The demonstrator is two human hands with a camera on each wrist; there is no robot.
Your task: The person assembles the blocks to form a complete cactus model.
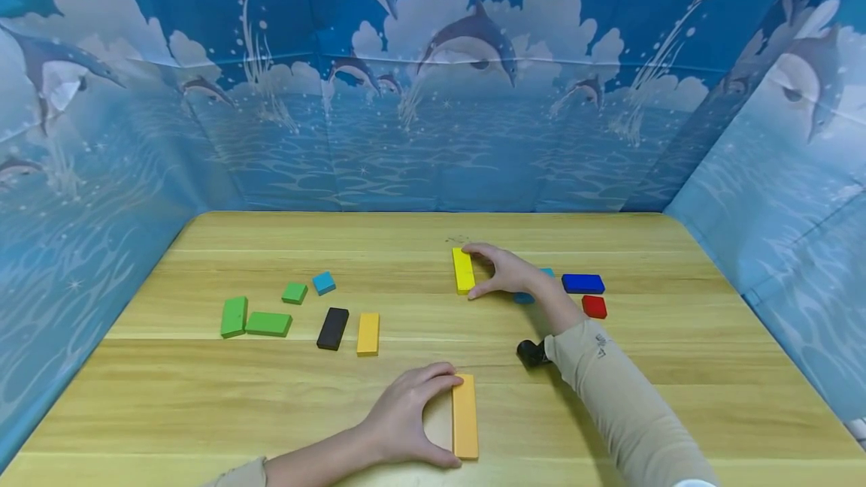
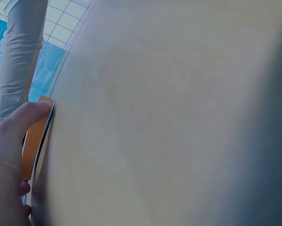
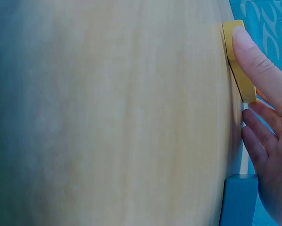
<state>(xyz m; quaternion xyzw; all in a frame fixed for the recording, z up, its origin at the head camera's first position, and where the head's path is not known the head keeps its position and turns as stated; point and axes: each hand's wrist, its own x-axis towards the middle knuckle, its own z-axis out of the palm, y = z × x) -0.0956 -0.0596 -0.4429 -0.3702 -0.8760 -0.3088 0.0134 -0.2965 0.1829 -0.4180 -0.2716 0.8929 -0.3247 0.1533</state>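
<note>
In the head view my left hand [image 1: 406, 415] pinches a long orange block [image 1: 465, 418] by its two ends, thumb at the near end and fingers at the far end. The block lies on the table near its front edge. The left wrist view also shows a digit on this orange block [image 2: 36, 143]. Farther back, my right hand [image 1: 504, 270] spans a yellow block [image 1: 463, 270] end to end with thumb and fingers. A thumb rests against the yellow block [image 3: 240, 61] in the right wrist view, and a blue block [image 3: 240, 200] stands below the hand.
On the left lie green blocks [image 1: 268, 324], a small light-blue block [image 1: 324, 282], a black block [image 1: 333, 329] and a yellow-orange block [image 1: 368, 334]. Right of the right hand are a dark-blue block [image 1: 583, 283] and a red block [image 1: 594, 307]. A dolphin-print curtain [image 1: 433, 134] surrounds the table.
</note>
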